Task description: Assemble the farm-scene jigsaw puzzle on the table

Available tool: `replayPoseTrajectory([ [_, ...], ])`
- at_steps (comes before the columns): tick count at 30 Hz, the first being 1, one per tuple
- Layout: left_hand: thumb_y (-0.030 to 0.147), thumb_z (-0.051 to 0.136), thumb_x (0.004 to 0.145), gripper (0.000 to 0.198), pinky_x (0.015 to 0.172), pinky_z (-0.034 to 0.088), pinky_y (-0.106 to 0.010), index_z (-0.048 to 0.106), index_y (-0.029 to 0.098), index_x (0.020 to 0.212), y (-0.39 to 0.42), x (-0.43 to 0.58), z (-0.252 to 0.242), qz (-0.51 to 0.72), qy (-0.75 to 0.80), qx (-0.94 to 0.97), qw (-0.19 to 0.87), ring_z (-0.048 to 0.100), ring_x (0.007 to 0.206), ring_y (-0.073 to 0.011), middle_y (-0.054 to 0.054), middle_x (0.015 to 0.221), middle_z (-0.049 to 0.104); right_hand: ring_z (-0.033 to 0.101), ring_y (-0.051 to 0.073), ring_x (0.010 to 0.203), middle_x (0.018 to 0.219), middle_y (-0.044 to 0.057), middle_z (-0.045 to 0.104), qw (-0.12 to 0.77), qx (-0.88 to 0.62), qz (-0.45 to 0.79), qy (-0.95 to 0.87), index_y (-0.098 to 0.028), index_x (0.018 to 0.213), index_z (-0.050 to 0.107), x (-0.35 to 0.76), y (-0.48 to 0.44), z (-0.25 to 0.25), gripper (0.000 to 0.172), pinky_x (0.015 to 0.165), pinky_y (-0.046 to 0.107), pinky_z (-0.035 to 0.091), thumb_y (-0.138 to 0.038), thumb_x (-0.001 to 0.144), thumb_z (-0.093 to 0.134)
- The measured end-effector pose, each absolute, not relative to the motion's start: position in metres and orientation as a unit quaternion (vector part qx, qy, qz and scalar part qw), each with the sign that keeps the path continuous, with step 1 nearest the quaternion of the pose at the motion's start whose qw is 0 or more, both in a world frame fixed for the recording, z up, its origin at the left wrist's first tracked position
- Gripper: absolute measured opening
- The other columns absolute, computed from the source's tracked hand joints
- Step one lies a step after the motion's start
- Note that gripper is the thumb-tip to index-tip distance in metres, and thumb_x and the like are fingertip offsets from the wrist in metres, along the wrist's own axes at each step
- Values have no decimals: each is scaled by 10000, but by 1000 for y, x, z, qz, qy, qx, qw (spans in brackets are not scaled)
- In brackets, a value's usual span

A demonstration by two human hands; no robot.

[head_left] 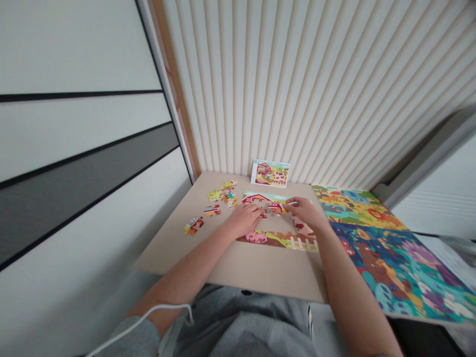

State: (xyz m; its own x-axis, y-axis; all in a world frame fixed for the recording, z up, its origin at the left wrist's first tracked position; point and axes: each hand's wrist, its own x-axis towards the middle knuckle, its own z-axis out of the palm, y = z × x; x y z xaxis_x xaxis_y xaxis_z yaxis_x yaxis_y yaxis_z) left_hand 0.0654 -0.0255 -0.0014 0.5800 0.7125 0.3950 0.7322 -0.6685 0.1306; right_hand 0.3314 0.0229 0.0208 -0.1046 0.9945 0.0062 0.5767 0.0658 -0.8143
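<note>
A partly assembled farm jigsaw puzzle lies on the beige board, its frame joined around an open middle. My left hand rests at its left side, fingers together and bent down on a small reddish puzzle piece that they partly cover. From the right, my right hand reaches over the puzzle with thumb and forefinger closed at the edge of a red barn piece. Beneath that hand is a cow-patterned piece. Loose puzzle pieces are spread left of my left hand.
Behind the puzzle a reference picture card leans against the ribbed cream panel. More loose pieces lie on the board. Two colourful animal pictures cover the surface at right. A white cable crosses my left sleeve.
</note>
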Motion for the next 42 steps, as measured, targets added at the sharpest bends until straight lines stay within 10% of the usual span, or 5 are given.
replayPoseTrajectory([
  [19, 310, 578, 973, 315, 1031, 470, -424, 616, 208, 1269, -23, 59, -1, -342, -451, -824, -6, 614, 1177, -254, -93, 1255, 679, 593, 149, 642, 745, 30, 704, 333, -462, 413, -710, -147, 1130, 688, 307, 15, 19, 443, 602, 256, 454, -426, 785, 696],
  [42, 336, 565, 950, 310, 984, 438, -401, 633, 212, 1227, -41, -11, 28, -170, -623, -762, 55, 613, 1139, -283, -135, 1165, 693, 508, 113, 543, 639, -19, 628, 261, -436, 460, -728, -137, 1099, 693, 289, -2, 25, 409, 509, 222, 357, -378, 769, 686],
])
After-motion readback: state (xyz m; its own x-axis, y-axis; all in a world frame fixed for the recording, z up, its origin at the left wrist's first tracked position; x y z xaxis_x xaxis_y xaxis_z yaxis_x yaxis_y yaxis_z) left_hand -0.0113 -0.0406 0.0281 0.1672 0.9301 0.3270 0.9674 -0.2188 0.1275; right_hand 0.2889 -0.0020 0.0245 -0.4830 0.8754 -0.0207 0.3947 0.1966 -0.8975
